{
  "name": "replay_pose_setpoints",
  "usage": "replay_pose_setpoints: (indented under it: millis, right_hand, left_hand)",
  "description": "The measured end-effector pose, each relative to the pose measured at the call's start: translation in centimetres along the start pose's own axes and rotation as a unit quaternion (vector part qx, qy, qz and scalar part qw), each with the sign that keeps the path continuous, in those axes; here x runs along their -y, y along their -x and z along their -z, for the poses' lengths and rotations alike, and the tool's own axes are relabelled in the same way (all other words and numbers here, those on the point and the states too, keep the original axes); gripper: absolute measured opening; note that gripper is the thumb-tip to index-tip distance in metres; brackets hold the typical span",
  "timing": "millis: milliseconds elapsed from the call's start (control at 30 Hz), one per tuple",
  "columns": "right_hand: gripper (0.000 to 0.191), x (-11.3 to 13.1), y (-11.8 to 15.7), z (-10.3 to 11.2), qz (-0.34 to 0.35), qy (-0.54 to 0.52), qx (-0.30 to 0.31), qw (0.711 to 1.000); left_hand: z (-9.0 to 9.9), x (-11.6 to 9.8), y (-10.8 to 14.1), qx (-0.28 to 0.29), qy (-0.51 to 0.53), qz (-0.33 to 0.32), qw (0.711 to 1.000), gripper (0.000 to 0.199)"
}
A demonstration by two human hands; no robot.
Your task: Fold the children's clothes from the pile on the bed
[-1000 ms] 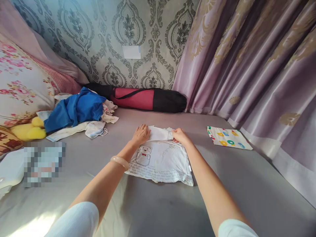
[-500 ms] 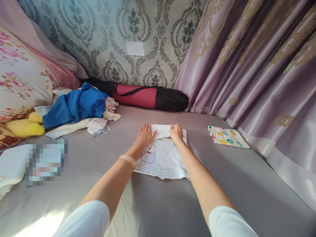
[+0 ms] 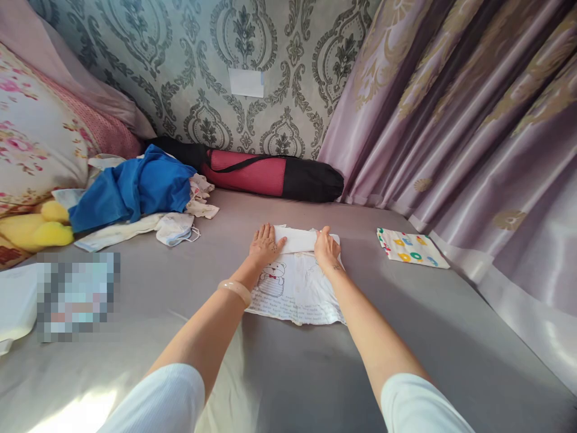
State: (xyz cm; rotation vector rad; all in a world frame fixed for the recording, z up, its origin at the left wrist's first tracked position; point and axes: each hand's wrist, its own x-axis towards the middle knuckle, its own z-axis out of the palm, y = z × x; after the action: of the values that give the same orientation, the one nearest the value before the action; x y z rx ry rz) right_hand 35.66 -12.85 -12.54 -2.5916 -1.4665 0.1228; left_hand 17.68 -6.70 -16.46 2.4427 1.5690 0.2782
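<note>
A small white shirt (image 3: 295,294) with a printed bear and rows of lettering lies flat on the grey sheet in front of me. Its far edge is turned over into a plain white folded strip (image 3: 295,239). My left hand (image 3: 265,242) rests flat at the left end of that strip, fingers stretched out, with a pale bangle on the wrist. At the right end, my right hand (image 3: 326,245) has its fingers curled in on the folded cloth. The fingertips are partly hidden by the back of the hand.
A folded cloth with colourful letters (image 3: 412,248) lies to the right, near the curtain (image 3: 451,120). At the left are a blue garment (image 3: 135,186), a yellow plush toy (image 3: 36,231) and a floral pillow (image 3: 36,132). A red and black long bag (image 3: 247,171) lies along the wall.
My right hand has shifted slightly right along the folded strip and turned a little. My left hand stays flat on the shirt. The view has moved slightly.
</note>
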Motion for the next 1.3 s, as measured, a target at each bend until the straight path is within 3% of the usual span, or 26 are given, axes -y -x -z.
replay_pose_setpoints:
  millis: [167, 367, 467, 567, 633, 700, 900, 1300]
  right_hand:
    - [0.032, -0.2, 0.2, -0.6, -0.027, -0.001, -0.027, 0.999]
    - [0.032, -0.6, -0.1, 0.8, -0.038, -0.005, -0.001, 0.999]
    - [0.034, 0.2, 0.1, 1.3, -0.005, 0.004, -0.063, 0.998]
    - [0.042, 2.2, 0.9, 0.6, 0.155, -0.014, -0.096, 0.983]
    - [0.047, 3.7, 1.5, -0.3, 0.274, -0.033, -0.063, 0.959]
    - [0.052, 5.1, 2.0, -1.4, 0.332, -0.042, -0.019, 0.942]
    - [0.06, 6.0, 1.8, -3.0, 0.325, -0.057, 0.08, 0.941]
    - [0.062, 3.6, 2.2, -2.8, 0.267, -0.03, 0.073, 0.96]
  left_hand:
    - [-0.4, 0.3, -0.2, -0.053, 0.103, 0.015, 0.993, 0.076]
    - [0.3, 2.1, -0.4, -0.162, 0.274, 0.095, 0.943, 0.063]
    - [0.4, 2.3, -0.1, -0.188, 0.299, 0.085, 0.932, 0.061]
    - [0.2, 1.5, 0.1, -0.147, 0.192, 0.016, 0.97, 0.06]
    - [0.1, 0.8, 0.3, -0.116, 0.097, -0.037, 0.988, 0.06]
    - [0.2, 0.4, 0.5, -0.085, 0.021, -0.069, 0.994, 0.06]
    - [0.7, 0.4, 0.6, 0.022, -0.053, -0.058, 0.997, 0.062]
    - [-0.3, 0.7, 0.0, 0.008, -0.039, -0.024, 0.999, 0.068]
